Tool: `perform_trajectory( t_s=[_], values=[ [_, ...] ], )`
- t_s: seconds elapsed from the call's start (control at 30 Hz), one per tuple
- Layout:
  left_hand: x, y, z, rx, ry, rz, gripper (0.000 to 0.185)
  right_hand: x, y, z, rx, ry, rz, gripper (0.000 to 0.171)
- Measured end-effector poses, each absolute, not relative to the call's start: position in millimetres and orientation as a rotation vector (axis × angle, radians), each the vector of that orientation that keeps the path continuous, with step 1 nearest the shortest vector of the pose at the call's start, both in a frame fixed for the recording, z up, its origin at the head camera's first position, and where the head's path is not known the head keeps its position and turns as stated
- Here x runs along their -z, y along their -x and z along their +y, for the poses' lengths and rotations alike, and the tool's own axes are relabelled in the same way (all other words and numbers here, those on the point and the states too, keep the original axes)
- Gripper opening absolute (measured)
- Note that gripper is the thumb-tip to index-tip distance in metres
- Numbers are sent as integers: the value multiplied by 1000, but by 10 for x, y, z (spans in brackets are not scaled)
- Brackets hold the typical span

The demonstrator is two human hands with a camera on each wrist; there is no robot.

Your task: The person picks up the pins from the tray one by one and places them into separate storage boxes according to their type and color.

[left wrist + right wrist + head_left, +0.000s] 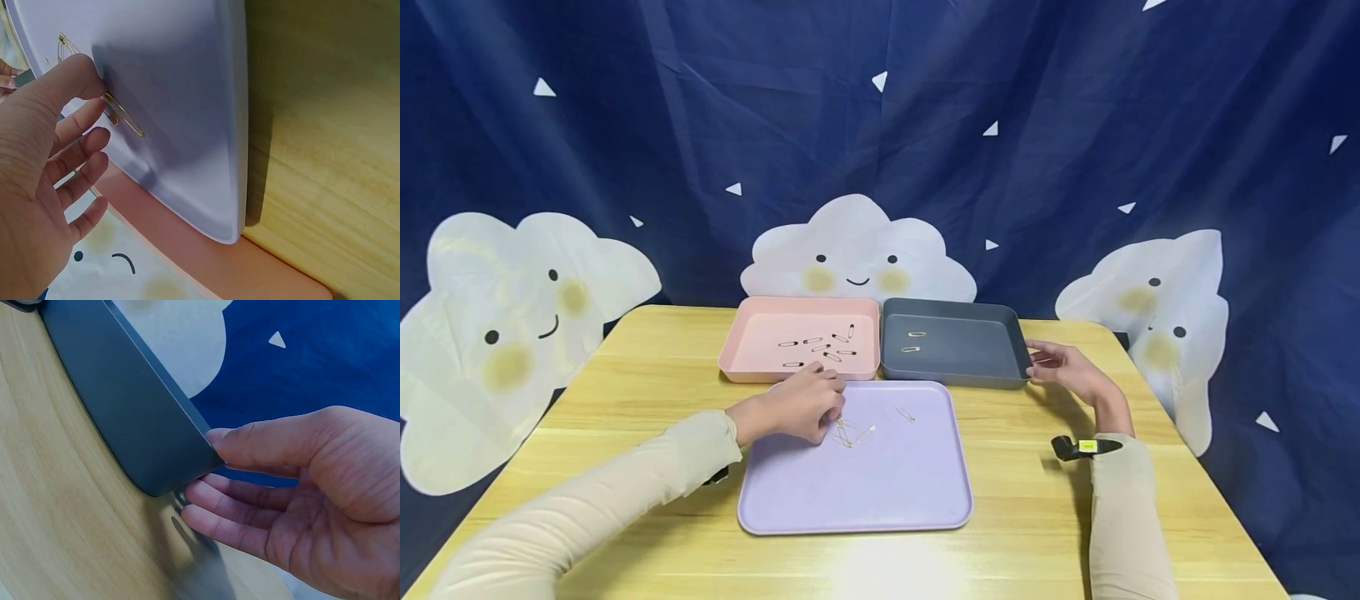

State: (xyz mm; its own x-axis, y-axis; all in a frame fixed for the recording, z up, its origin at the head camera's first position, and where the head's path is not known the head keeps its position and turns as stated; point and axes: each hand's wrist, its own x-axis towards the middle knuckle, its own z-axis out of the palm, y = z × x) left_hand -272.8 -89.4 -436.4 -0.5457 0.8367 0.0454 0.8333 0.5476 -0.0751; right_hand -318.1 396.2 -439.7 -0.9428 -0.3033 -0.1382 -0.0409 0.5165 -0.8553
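From the head camera we see our left hand resting at the upper left of the lilac tray on the wooden tabletop, its fingers curled down onto a small cluster of gold safety pins. Behind that tray stand a pink tray holding several dark pins and a grey tray holding two gold ones. Our right hand touches the grey tray's right corner.

In the left wrist view, our left hand pinches a gold safety pin between thumb and forefinger, against the lilac tray's floor.

In the right wrist view, our right hand has its thumb on the grey tray's corner rim and relaxed fingers below it.
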Motion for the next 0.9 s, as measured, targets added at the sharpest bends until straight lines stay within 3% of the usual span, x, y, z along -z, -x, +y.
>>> perform_trajectory(
  t_s=[0.9],
  values=[
    [4344, 2748, -939, -68, 1439, -2751, 24, 4399, 3183, 3975, 1390, 312, 2492, 67]
  ],
)
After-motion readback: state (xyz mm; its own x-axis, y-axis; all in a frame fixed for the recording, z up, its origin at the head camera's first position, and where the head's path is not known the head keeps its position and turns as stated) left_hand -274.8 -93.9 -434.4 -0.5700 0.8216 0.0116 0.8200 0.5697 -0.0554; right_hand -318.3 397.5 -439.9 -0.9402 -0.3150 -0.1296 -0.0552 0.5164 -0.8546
